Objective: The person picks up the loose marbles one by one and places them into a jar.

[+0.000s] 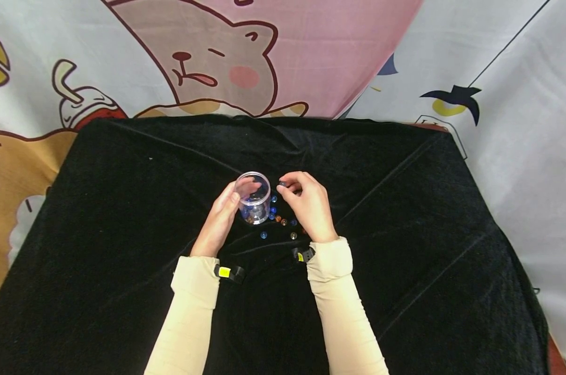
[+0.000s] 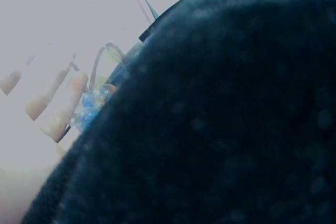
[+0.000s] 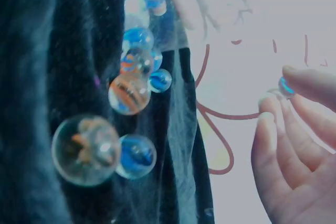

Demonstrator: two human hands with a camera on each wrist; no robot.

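My left hand (image 1: 218, 219) grips a clear plastic jar (image 1: 262, 199) round its left side. The jar stands open-topped and slightly tilted, with several marbles (image 1: 254, 212) at its bottom. Just right of the rim, my right hand (image 1: 312, 207) pinches a blue glass marble (image 3: 286, 86) between thumb and fingertips. Between jar and right hand, loose blue marbles (image 1: 273, 210) and orange-swirled marbles (image 3: 129, 93) lie on the cloth. One blue marble (image 1: 264, 235) sits apart, in front of the jar. In the left wrist view, glare washes out much of the left fingers (image 2: 71, 100).
A black velvet cloth (image 1: 404, 291) with creases covers the table. Behind it hangs a cartoon-printed curtain (image 1: 339, 52). Each wrist wears a black strap with a yellow label, the left strap (image 1: 236, 274) close to the cloth.
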